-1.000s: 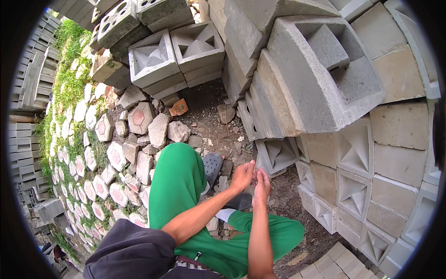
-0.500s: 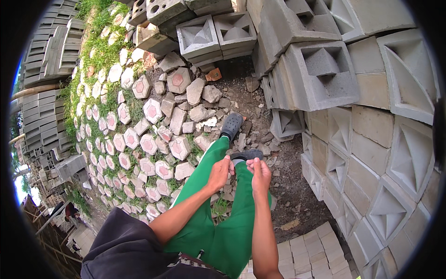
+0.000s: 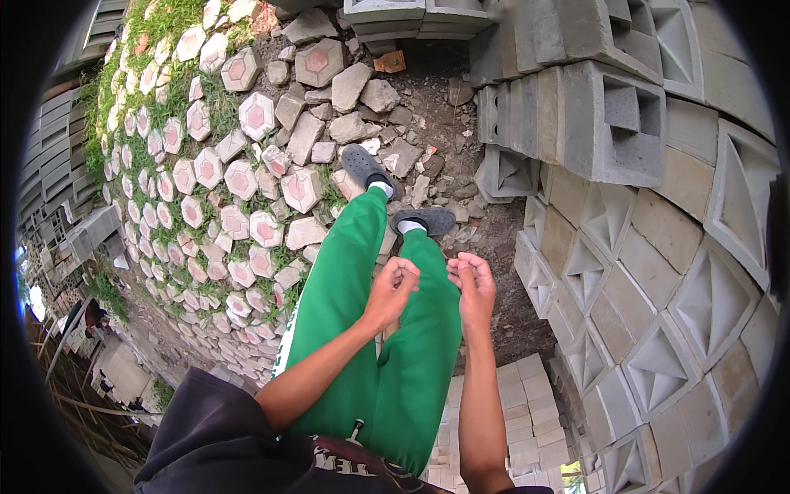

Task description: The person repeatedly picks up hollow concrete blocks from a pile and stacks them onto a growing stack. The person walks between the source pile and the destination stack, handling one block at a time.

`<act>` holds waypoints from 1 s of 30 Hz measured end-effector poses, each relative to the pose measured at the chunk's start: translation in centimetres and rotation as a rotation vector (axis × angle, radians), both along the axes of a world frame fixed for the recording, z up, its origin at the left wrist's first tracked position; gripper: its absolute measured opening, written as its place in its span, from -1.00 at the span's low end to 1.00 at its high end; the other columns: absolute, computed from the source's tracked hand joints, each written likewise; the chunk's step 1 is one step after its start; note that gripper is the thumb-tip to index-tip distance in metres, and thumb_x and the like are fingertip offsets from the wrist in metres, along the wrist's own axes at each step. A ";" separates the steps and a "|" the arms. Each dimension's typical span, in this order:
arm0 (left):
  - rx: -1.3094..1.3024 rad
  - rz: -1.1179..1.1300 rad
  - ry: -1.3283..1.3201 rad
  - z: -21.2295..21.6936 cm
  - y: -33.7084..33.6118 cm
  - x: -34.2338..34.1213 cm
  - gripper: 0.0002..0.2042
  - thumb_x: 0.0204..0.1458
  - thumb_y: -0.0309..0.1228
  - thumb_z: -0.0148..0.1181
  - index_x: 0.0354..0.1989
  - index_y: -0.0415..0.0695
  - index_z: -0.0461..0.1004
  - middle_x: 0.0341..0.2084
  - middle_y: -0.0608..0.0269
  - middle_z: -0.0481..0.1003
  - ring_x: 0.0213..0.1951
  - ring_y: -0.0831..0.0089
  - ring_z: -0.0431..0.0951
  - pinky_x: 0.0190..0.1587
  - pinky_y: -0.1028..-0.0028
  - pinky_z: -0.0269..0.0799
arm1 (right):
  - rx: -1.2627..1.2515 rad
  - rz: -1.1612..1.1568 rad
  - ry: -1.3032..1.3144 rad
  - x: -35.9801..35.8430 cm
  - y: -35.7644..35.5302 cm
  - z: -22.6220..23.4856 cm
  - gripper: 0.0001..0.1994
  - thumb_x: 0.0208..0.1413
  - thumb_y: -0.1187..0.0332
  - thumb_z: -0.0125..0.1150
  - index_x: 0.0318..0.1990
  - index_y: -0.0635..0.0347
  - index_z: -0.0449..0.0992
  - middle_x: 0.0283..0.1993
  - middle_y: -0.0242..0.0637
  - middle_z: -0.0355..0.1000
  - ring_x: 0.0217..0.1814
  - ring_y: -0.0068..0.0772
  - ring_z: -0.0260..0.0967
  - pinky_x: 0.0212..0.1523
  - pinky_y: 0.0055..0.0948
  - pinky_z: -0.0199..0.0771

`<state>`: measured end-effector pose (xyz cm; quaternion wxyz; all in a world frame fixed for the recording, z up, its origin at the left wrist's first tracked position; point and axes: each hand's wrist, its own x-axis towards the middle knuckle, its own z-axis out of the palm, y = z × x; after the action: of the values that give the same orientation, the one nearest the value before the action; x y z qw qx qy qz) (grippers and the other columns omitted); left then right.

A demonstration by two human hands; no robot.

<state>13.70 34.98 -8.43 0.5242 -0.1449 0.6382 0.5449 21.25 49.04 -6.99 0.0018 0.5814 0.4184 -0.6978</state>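
Observation:
My left hand (image 3: 391, 290) is held in front of my green trousers, over the legs. Its fingers are curled in with the thumb alongside, and whatever may be inside is hidden. To its right, my right hand (image 3: 473, 290) is raised beside the right leg. Its fingers are bent toward the thumb; anything between them is too small to make out. A gap separates the two hands, and neither touches a block. Beneath them, my feet in grey clogs (image 3: 425, 220) stand on rubble and dirt.
Stacked grey concrete vent blocks (image 3: 613, 123) rise close on the right. Hexagonal pavers (image 3: 257, 115) with reddish centres lie in grass on the left. Broken concrete pieces (image 3: 351, 87) lie ahead of my feet. More blocks (image 3: 522, 403) are stacked low behind me.
My hands have moved slightly apart, the right one to the right. The view has shifted, and my feet and legs stand in a different spot against the rubble.

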 end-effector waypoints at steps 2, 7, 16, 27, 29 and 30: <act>0.010 0.073 0.021 -0.7 -0.1 -1.9 -0.90 0.16 -0.43 0.03 -0.27 -0.20 0.32 -0.42 0.35 0.41 -0.37 0.62 0.43 -0.27 0.56 0.40 | -0.005 0.056 -0.003 -2.3 -0.6 -0.5 -0.76 0.23 0.33 0.04 -0.05 0.29 0.37 -0.16 -0.22 0.44 -0.12 -0.45 0.41 -0.05 -0.46 0.44; 0.008 0.295 0.109 -1.5 -2.3 -7.6 -0.87 0.11 -0.43 0.13 -0.30 -0.19 0.33 -0.46 0.35 0.42 -0.40 0.63 0.44 -0.30 0.59 0.39 | -0.040 0.245 0.020 -10.1 -2.5 -1.0 -0.75 0.21 0.34 0.05 -0.05 0.29 0.38 -0.13 -0.22 0.46 -0.07 -0.46 0.40 -0.04 -0.47 0.37; -0.089 0.551 0.225 0.7 -11.7 -18.1 -0.82 -0.02 -0.47 0.28 -0.54 -0.18 0.37 -0.43 0.27 0.50 -0.38 0.61 0.46 -0.28 0.56 0.38 | -0.004 0.660 0.090 -27.0 -8.3 2.2 -0.74 0.23 0.33 0.04 -0.03 0.32 0.38 -0.13 -0.21 0.46 -0.05 -0.46 0.40 -0.02 -0.45 0.39; -0.096 1.088 0.216 10.1 -19.1 -21.1 -0.72 -0.10 -0.53 0.36 -0.58 -0.17 0.28 -0.49 0.29 0.40 -0.42 0.61 0.40 -0.35 0.55 0.40 | -0.067 0.997 0.160 -39.3 -15.9 11.0 -0.75 0.23 0.31 0.05 -0.06 0.31 0.38 -0.12 -0.19 0.43 -0.05 -0.41 0.39 0.00 -0.37 0.43; -0.101 1.187 0.152 12.9 -20.2 -22.2 -0.72 -0.12 -0.54 0.37 -0.57 -0.17 0.29 -0.49 0.28 0.42 -0.42 0.60 0.42 -0.32 0.54 0.43 | -0.120 1.075 0.155 -40.5 -16.8 12.2 -0.75 0.23 0.30 0.05 -0.07 0.30 0.38 -0.12 -0.20 0.43 -0.05 -0.40 0.39 -0.01 -0.36 0.44; -0.085 1.244 0.143 14.2 -21.0 -23.1 -0.73 -0.12 -0.55 0.37 -0.56 -0.17 0.29 -0.48 0.27 0.42 -0.41 0.60 0.44 -0.31 0.54 0.44 | -0.144 1.098 0.158 -41.2 -17.3 12.6 -0.75 0.23 0.30 0.05 -0.07 0.30 0.39 -0.12 -0.20 0.43 -0.04 -0.40 0.39 -0.01 -0.36 0.44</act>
<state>-9.36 14.01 5.76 0.0590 -0.4730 0.4890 0.7305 -19.92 31.69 5.65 0.3733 0.2225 0.6100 -0.6626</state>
